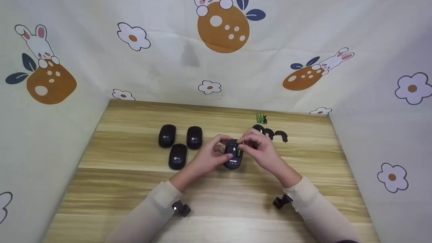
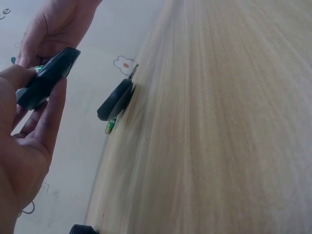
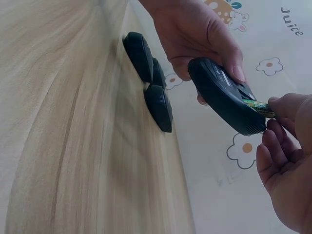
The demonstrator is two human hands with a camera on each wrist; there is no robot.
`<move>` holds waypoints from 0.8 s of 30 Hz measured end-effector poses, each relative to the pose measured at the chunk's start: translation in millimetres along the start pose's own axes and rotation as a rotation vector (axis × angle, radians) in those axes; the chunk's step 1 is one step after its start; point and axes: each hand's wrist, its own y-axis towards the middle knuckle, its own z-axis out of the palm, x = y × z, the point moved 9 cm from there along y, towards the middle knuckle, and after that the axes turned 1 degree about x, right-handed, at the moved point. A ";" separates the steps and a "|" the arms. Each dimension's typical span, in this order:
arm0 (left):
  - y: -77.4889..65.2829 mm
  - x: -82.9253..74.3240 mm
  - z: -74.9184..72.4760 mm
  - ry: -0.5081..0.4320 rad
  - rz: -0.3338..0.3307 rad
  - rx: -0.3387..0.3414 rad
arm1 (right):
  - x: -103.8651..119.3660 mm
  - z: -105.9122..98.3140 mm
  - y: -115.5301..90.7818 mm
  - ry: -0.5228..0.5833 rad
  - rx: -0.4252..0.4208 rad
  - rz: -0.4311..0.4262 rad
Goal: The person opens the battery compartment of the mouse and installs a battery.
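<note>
Pale sleeves (image 1: 145,216) lie at seven and five o'clock. Left hand (image 1: 208,157) fingers clamp an upturned mouse (image 3: 222,97); right hand (image 1: 264,150) fingers pinch a battery (image 3: 258,107) at its two o'clock.

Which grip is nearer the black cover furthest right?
Right. The right grip is just left of the cover; the left grip is further left, holding the upturned mouse.

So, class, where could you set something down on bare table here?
Bare table lies between the sleeves, left of the three resting mice, and right of the curved black pieces. Crowded: around the held mouse, and where batteries lie beyond those pieces.
</note>
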 end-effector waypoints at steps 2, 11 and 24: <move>0.0 -0.1 0.2 -0.005 0.001 0.000 | -1.3 0.4 -0.8 -0.005 -0.001 0.010; -0.6 -0.3 0.2 -0.013 0.000 -0.002 | -4.3 1.9 -2.7 0.004 0.000 0.024; -1.0 -5.1 -1.8 0.001 0.028 -0.039 | -29.2 11.8 -9.1 0.208 -0.035 0.285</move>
